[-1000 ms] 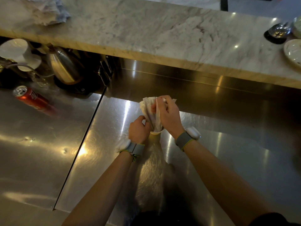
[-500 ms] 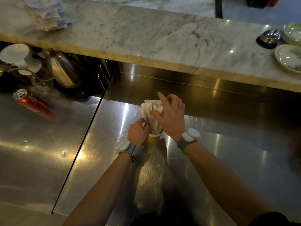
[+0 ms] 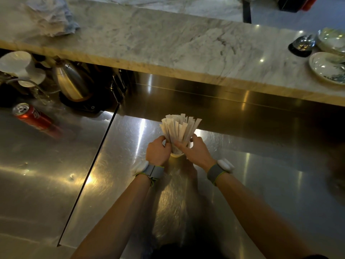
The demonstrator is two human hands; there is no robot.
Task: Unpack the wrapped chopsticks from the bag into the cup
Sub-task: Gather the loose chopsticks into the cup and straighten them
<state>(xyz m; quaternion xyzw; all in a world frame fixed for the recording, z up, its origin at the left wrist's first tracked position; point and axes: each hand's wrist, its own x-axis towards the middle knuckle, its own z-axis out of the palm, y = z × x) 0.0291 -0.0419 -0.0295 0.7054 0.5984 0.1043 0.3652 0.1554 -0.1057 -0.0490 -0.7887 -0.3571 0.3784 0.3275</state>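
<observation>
Several paper-wrapped chopsticks stand fanned out in a pale cup on the steel counter. Only the cup's near rim shows between my hands. My left hand is curled around the cup's left side, fingers at the base of the bundle. On the right side my right hand grips the cup, its thumb and fingers pressed against the lower wrappers. No bag is in view.
A red drink can lies on its side at the left. Behind it stand a steel kettle and white cups. The marble ledge carries a crumpled cloth and plates.
My right hand came down from the top of the chopstick bundle to the cup's right side. The chopsticks now fan out wider. My left hand stayed on the cup.
</observation>
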